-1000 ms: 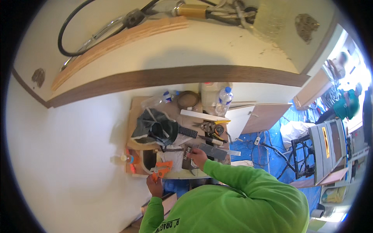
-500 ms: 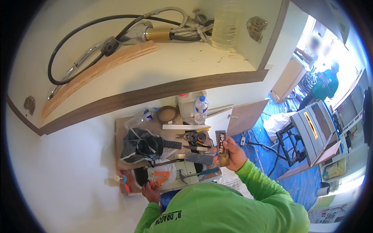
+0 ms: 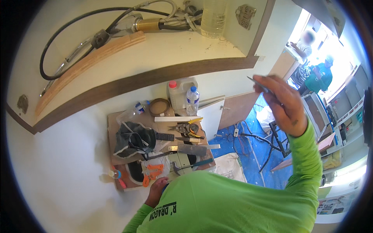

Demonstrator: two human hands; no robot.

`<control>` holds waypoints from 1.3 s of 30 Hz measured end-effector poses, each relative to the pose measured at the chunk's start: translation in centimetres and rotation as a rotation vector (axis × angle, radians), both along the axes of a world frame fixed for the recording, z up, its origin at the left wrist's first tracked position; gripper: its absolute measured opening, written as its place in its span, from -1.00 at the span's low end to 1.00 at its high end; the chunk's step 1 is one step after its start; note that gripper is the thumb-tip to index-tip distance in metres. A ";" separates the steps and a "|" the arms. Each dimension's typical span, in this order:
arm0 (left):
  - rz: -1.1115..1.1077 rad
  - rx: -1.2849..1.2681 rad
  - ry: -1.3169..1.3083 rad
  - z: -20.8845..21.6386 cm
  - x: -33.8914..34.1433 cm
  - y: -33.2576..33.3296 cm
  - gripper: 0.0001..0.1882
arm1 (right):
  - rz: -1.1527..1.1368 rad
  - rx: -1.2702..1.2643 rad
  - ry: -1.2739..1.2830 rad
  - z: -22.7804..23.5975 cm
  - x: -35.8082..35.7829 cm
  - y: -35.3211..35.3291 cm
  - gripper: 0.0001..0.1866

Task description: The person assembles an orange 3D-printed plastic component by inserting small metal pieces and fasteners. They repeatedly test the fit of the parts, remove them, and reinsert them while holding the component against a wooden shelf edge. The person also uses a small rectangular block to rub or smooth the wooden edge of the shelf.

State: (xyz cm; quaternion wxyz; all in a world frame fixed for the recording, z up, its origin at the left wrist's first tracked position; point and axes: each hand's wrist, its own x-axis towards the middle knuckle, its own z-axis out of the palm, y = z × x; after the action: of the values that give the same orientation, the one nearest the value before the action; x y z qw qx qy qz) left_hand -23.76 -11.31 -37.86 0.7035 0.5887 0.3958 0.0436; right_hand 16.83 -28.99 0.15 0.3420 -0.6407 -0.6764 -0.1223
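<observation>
My right hand (image 3: 283,105) is raised at the right, level with the shelf's edge. Its fingers are closed on a thin flat dark piece (image 3: 257,84), seen nearly edge-on with a pointed tip toward the shelf; its kind does not show. Low by the near edge of the low worktop (image 3: 112,128), my left hand (image 3: 156,191) is close to an orange spring clamp (image 3: 154,171); my shirt and the hand's angle hide its fingers. Behind the clamp lie a hammer (image 3: 200,163) with a teal handle, a dark grey block (image 3: 192,149), a wood-handled knife (image 3: 190,139) and yellow-handled snips (image 3: 188,127).
A dark bag (image 3: 136,139), a tape roll (image 3: 159,107) and a water bottle (image 3: 192,101) crowd the worktop's far side, by a white jug (image 3: 178,95). The wooden shelf edge (image 3: 147,79) crosses overhead. Cables (image 3: 268,145) run over blue sheeting. Two people (image 3: 320,75) are farther back.
My right hand has swung up and right, away from the worktop, with the flat piece turned edge-on. My left hand has come off the orange clamp, toward me. The view has shifted slightly.
</observation>
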 end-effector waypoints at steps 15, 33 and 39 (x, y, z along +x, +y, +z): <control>-0.018 1.319 -0.655 18.9 13.4 2.5 -0.87 | -0.171 -0.014 -0.902 1.0 -0.3 5.4 -0.49; 0.295 2.221 -0.217 31.3 17.3 1.2 -0.55 | -0.097 0.007 -0.804 2.5 0.9 -0.2 -0.45; 0.299 2.187 -0.260 30.5 19.5 -3.0 -0.62 | -0.045 0.069 -0.912 1.4 3.3 -2.5 -0.48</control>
State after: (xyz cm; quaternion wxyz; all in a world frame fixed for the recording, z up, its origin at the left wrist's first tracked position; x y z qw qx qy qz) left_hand -4.29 -14.35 -7.39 -0.1710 0.8291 0.1342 0.5151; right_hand 20.08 -31.54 1.53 0.0275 -0.5243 -0.7392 -0.4219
